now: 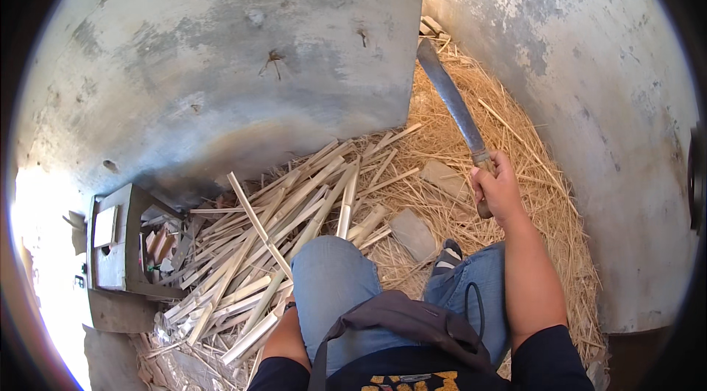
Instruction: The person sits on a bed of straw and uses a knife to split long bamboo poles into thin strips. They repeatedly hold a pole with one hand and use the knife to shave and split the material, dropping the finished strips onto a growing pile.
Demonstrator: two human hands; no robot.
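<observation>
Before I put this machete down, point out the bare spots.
The flat grey slab, between the split bamboo strips and the foot, looks mostly bare. The tan slab, left of the right hand gripping the machete, carries a few shavings. Crowded: the left, heaped with strips; the right, matted with shavings.

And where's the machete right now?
In the head view, the machete is right of centre, gripped in the right hand and pointing away from the person over the straw.
</observation>
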